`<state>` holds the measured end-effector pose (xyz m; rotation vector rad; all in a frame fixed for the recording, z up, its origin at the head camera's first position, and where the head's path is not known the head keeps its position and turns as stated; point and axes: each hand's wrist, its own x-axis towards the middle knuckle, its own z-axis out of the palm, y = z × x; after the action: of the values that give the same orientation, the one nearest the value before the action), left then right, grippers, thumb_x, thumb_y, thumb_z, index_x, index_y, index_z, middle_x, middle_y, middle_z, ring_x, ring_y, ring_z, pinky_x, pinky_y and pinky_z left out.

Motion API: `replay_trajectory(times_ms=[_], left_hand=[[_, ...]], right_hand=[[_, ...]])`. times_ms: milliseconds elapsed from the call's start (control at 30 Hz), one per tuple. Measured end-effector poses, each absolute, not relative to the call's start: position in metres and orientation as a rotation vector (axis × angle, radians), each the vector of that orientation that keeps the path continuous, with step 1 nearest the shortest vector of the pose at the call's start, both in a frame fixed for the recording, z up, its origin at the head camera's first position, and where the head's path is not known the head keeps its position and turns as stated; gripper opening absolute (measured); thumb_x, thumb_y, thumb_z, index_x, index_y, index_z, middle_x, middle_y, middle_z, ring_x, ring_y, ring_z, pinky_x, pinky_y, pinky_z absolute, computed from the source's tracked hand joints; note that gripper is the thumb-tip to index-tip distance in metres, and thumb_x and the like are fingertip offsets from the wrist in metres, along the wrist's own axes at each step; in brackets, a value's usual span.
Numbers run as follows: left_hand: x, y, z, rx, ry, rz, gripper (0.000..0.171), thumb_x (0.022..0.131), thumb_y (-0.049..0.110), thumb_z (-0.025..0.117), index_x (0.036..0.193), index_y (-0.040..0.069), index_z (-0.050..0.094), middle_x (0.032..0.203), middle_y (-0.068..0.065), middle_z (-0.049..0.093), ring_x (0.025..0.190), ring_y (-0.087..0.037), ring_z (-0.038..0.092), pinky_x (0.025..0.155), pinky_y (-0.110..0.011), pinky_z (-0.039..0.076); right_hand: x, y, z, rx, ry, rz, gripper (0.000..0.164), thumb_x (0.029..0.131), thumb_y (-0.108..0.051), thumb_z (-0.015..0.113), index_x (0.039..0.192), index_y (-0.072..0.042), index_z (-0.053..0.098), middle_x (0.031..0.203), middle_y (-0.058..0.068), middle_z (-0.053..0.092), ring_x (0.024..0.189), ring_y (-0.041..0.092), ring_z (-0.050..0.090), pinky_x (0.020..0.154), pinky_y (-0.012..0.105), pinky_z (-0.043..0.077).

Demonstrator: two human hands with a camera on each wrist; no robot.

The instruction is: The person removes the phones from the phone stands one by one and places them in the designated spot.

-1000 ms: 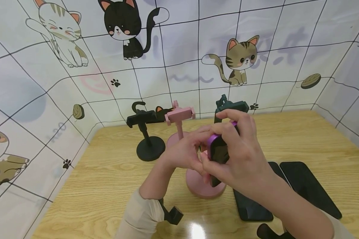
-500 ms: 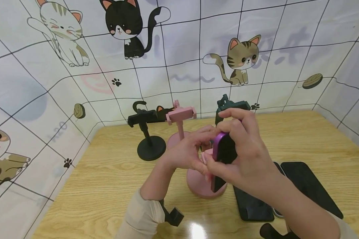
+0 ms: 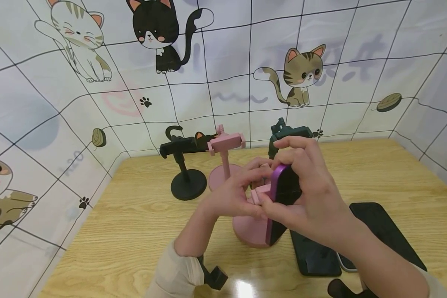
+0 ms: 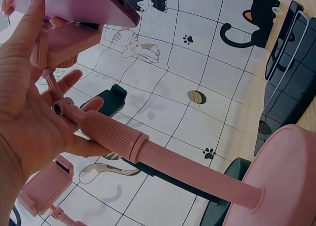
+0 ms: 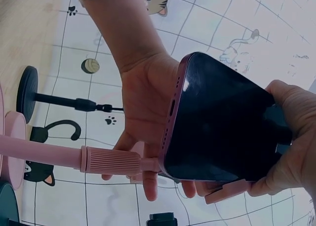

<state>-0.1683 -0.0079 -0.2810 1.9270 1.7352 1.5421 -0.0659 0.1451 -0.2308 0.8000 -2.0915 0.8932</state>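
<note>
A purple-edged smartphone (image 3: 288,186) with a dark screen is held by my right hand (image 3: 314,194), thumb on one edge and fingers on the opposite one. Behind it is the pink clamp (image 3: 260,193) of a phone stand, whose round base (image 3: 247,231) rests on the table. My left hand (image 3: 227,192) grips around the clamp, thumb below and fingers above in the head view. In the left wrist view, the clamp sits against the back of the phone (image 4: 84,8), and the ribbed stem (image 4: 113,134) slants down past the palm. The phone hides part of the clamp.
Behind the hands stand a black phone stand (image 3: 188,184), a second pink stand (image 3: 226,142) and a dark green one (image 3: 292,132). Several dark phones (image 3: 314,258) lie to the right, partly under the right forearm. A cat-print cloth (image 3: 223,95) backs the wooden table (image 3: 134,231).
The phone has shifted slightly right and turned, so more of its screen and of the pink clamp behind it show. My right hand has moved a little right with it; my left hand stays nearly in place.
</note>
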Motion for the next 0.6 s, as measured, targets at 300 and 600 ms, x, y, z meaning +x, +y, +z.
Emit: replay_trajectory(times_ms=[300,600], left_hand=[[-0.152,-0.004,-0.284,1.969,1.963,1.638,0.04,0.075,0.0,0.062,0.113,-0.002,0.05,0.127,-0.016,0.037,0.12,-0.022,0.037,0.098,-0.034,0.037],[-0.139,0.004,-0.29,1.87,2.212,1.774,0.039,0.074,0.004,0.058,0.112,0.002,0.052,0.122,-0.013,0.043,0.11,-0.02,0.043,0.091,-0.029,0.043]], right_hand=[[-0.116,0.184,-0.302,0.857,-2.06,0.999,0.074,0.047,-0.029,0.089,0.11,-0.013,0.052,0.137,0.009,0.028,0.121,0.03,0.033,0.071,0.029,0.05],[-0.08,0.159,-0.251,0.808,-2.093,0.919,0.051,0.06,-0.015,0.079,0.102,-0.008,0.052,0.131,0.006,0.035,0.117,0.025,0.036,0.073,0.022,0.047]])
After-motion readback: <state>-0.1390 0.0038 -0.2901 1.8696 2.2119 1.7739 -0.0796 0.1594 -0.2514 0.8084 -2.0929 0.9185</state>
